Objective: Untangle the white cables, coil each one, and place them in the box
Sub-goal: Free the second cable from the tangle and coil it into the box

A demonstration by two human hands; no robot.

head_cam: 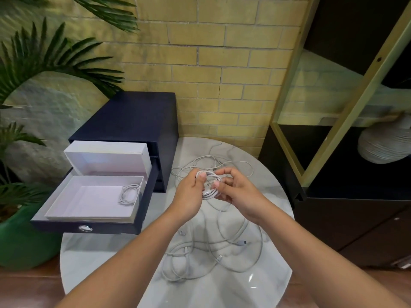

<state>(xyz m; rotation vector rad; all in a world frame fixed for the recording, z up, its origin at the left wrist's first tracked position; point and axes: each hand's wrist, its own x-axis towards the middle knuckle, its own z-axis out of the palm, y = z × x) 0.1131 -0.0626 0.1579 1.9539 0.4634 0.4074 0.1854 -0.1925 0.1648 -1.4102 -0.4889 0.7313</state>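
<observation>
Above the round marble table (262,283), my left hand (189,190) and my right hand (235,192) both grip a small coil of white cable (210,183) between them. Its free end trails down to the table. Loose white cables (213,252) lie tangled on the table below and behind my hands. The white box (89,210) sits in an open dark drawer at the left. One coiled white cable (129,193) lies in the box's right end.
A dark blue drawer cabinet (133,121) stands on the table's left, its drawer (84,227) pulled out, with an upright white lid (106,156) behind the box. A green plant pot (20,241) is at far left, a dark shelf unit (347,196) at right.
</observation>
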